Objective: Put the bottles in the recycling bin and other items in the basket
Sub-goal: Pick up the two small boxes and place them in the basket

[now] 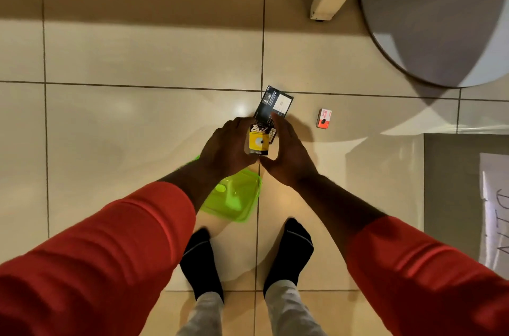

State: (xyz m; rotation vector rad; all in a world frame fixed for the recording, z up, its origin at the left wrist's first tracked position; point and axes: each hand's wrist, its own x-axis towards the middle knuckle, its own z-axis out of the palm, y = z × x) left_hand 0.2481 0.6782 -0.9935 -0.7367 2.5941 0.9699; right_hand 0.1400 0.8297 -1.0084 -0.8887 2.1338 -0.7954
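Head view: left hand [225, 149] grips yellow-black box [259, 143]; right hand [290, 160] touches dark carton [275, 103].

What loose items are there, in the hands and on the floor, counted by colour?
Yellow-and-black: 1, the pack in the left hand
Dark: 1, the dark box by the right hand
Red: 1, the small box on the floor
Green: 1, the container on the floor
Total: 4

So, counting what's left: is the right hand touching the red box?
Apart. The head view shows bare tile between the right hand and the red box.
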